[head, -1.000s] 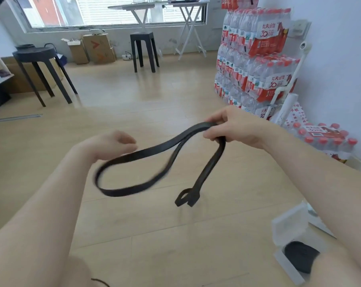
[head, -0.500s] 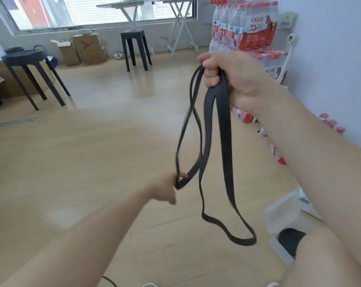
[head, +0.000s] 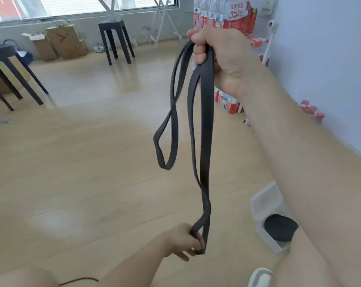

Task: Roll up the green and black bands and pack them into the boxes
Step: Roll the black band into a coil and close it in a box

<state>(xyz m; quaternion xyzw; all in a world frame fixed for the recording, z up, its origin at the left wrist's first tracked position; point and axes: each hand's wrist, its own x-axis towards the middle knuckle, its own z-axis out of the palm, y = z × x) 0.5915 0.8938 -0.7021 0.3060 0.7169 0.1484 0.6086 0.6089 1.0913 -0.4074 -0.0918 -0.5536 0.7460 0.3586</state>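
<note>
Both hands hold one long flat black rubber band (head: pixel 204 125): near, the left hand (head: pixel 185 239) pinches the bottom of its longer loop, and higher the right hand (head: pixel 219 56) makes a fist round the gathered top. On the pale wooden floor (head: pixel 71 162) beside the right forearm, an open white rectangular box (head: pixel 266 201) holds a rolled black band (head: pixel 280 226); farther off stands a black stool (head: pixel 115 38).

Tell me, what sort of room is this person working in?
Probably a spare office room used for storage: shrink-wrapped packs of red-labelled water bottles stacked by the wall, brown cardboard boxes under the window, and black plastic stools on bare pale wood flooring.
</note>
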